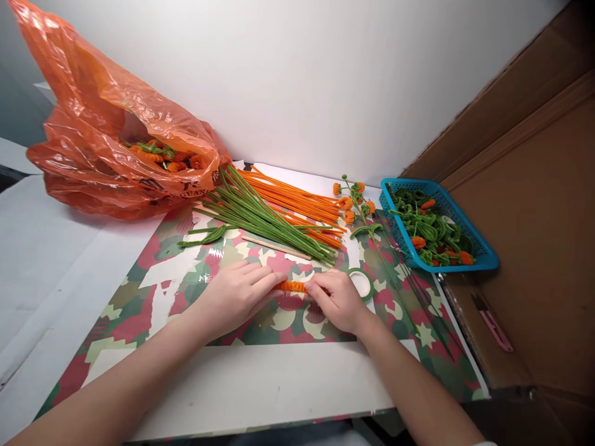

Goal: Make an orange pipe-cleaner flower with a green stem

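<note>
In the head view we see both hands meeting low over the patterned mat (153, 291), a short orange coil (290, 286) stretched between them just above its surface. The left hand (232, 294) lies fairly flat, its fingertips closed on the coil's left end. The right hand (337, 300) is curled tighter and pinches the right end, which we judge keeps the piece steady from both sides. The coil looks fuzzy, tightly wound and bright orange, roughly straight and level. A tape roll (361, 282) sits just beside the right hand. Green pipe cleaners (264, 217), orange pipe cleaners (297, 198) and a wooden stick (274, 247) lie fanned behind, seemingly within easy reach. A blue basket (483, 263) stands to the right.
</note>
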Demonstrator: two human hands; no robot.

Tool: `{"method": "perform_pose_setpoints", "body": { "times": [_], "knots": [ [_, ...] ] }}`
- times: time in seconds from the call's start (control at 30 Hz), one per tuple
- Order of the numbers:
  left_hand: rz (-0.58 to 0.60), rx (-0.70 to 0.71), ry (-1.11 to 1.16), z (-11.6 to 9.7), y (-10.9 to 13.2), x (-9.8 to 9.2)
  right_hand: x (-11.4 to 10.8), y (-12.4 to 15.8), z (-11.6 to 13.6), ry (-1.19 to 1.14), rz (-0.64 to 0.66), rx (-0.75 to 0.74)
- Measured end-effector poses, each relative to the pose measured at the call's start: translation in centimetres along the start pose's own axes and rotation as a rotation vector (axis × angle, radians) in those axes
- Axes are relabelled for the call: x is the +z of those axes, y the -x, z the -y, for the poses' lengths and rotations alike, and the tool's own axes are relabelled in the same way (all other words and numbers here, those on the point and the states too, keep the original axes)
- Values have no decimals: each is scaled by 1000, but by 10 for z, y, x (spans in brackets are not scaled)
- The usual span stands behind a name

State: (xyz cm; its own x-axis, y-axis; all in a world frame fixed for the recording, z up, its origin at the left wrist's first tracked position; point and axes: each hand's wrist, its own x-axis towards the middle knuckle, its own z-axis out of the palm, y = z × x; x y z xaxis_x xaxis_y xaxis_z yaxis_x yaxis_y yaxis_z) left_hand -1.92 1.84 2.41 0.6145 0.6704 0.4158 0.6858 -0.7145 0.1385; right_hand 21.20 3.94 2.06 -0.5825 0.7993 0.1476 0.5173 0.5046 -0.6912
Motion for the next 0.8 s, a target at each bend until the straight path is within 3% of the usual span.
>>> {"method": "perform_pose_setpoints", "body": {
  "times": [0.13, 0.23, 0.47, 0.6, 0.7, 0.8],
  "knots": [
    [-15, 38, -66, -2, 0, 1, -1, -1, 3, -93, 123, 26],
    [21, 18, -20, -1, 1, 3, -1, -2, 4, -109, 107, -1],
    [314, -217, 192, -1, 5, 3, 7, -1, 2, -13, -10, -119],
    [415, -353, 309, -3, 3, -3, 10, -2, 0, 105, -59, -245],
    [425, -366, 350, -2, 4, -3, 10, -3, 1, 147, -61, -256],
    [340, -315, 252, -1, 7, 2, 7, -4, 4, 74, 16, -131]
  ]
}}
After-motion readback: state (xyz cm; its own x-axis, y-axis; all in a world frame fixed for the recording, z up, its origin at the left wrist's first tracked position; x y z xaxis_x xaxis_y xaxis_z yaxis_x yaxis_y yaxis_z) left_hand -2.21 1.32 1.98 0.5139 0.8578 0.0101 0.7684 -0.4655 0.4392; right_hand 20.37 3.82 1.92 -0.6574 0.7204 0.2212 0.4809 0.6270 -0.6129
